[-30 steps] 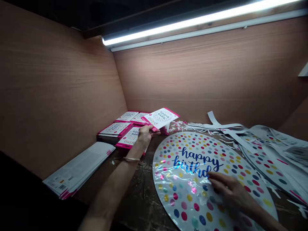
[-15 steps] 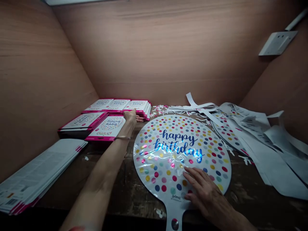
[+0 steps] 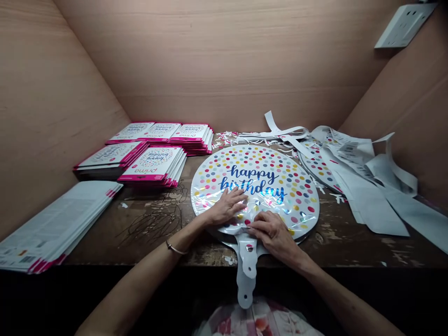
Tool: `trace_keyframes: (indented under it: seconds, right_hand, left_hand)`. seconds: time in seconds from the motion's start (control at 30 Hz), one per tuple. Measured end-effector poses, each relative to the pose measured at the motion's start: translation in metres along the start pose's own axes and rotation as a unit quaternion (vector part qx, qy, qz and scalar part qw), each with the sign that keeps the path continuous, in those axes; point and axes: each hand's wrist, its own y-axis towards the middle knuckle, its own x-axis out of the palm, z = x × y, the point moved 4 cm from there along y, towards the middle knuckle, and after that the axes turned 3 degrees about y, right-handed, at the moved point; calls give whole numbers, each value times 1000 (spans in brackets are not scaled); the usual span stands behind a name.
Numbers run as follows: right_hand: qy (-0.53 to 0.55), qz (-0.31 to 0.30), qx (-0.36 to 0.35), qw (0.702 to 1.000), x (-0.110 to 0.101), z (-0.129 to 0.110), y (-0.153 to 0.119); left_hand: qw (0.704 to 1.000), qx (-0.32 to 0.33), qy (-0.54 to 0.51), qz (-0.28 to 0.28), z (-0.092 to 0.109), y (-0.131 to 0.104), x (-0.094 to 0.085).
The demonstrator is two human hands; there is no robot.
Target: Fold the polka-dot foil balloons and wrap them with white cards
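A flat round foil balloon (image 3: 266, 177) with coloured dots and blue "happy birthday" lettering lies on the dark wooden table (image 3: 154, 224). Its white neck (image 3: 246, 270) hangs over the front edge. My left hand (image 3: 226, 207) lies flat on the balloon's lower left part, fingers spread. My right hand (image 3: 271, 228) presses on the balloon's lower edge just above the neck, fingers bent; it seems to pinch the foil. Both hands sit close together near the front of the table.
Stacks of pink-edged packaged cards (image 3: 154, 165) stand at the back left. A pile of white printed sheets (image 3: 52, 228) leans at the far left. More flat balloons and white paper strips (image 3: 353, 168) lie at the right. Wooden walls enclose the table; a socket (image 3: 402, 25) is top right.
My left hand left the card stacks at the back and came down onto the balloon. My right hand shifted toward the neck. The view tilted down, and the balloon's neck now hangs over the edge.
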Motion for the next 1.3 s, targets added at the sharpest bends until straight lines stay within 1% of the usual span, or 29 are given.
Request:
trace_keyframes:
  seconds: [0.1, 0.17, 0.2, 0.23, 0.27, 0.33, 0.4, 0.43, 0.53, 0.6, 0.67, 0.73, 0.77, 0.83, 0.9, 0.93, 1.03, 1.07, 1.1, 1.13, 1.17, 1.2, 1.27, 1.3]
  right_hand:
    - [45, -59, 49, 996, -4, 5, 15]
    - [61, -90, 87, 990, -8, 6, 23]
    - [63, -100, 104, 988, -9, 6, 27]
    - [64, -106, 118, 985, -11, 6, 30]
    - [65, -110, 128, 984, -12, 6, 32]
    - [72, -119, 139, 981, -14, 6, 36]
    - [91, -131, 146, 976, -14, 6, 39]
    - [104, -140, 149, 973, -15, 6, 40]
    - [152, -155, 171, 961, -15, 10, 44]
    - [174, -148, 192, 955, -17, 14, 48]
    - [195, -122, 211, 950, -22, 18, 53]
    - [227, -88, 227, 943, -29, 23, 60]
    - [242, -72, 234, 939, -34, 26, 65]
    - [256, -45, 243, 935, -46, 31, 76]
    - [253, -14, 243, 936, -59, 37, 91]
    - [252, 1, 240, 937, -66, 40, 98]
    - [264, 41, 223, 937, -81, 51, 118]
    - [270, 48, 216, 937, -83, 54, 123]
    - [275, 52, 209, 937, -84, 56, 125]
    - [281, 52, 201, 937, -84, 57, 126]
    - [286, 48, 193, 937, -83, 57, 124]
    - [290, 43, 186, 938, -81, 55, 121]
    - [294, 31, 173, 939, -77, 47, 110]
    - [294, 27, 164, 941, -76, 42, 103]
  left_hand:
    - [991, -31, -128, 7, -6, -8, -20]
    - [986, -43, -164, -6, -6, -17, -27]
    - [986, -34, -160, -17, -4, -23, -28]
    - [989, -15, -143, -25, 1, -28, -27]
    - [993, 7, -114, -19, 6, -32, -25]
    - [998, 51, -32, 28, 18, -39, -20]
    - [991, 91, 55, 78, 30, -43, -10]
    - [985, 110, 89, 95, 35, -44, -5]
    - [967, 161, 150, 124, 44, -45, 8]
    - [950, 186, 183, 173, 46, -48, 11]
    - [922, 220, 225, 225, 52, -56, 12]
    - [894, 268, 266, 242, 60, -67, 17]
    - [884, 284, 285, 236, 64, -72, 21]
    - [881, 282, 319, 207, 69, -83, 28]
    - [894, 250, 327, 175, 71, -91, 32]
    - [906, 233, 315, 157, 72, -95, 31]
    - [956, 179, 215, 83, 74, -98, 20]
    - [972, 151, 171, 54, 75, -96, 14]
    - [983, 122, 132, 42, 74, -92, 6]
    - [988, 97, 103, 58, 73, -87, -5]
    - [988, 78, 87, 98, 70, -80, -18]
    - [983, 65, 86, 152, 66, -73, -33]
    - [957, 43, 106, 267, 50, -56, -63]
    - [946, 27, 112, 304, 38, -48, -76]
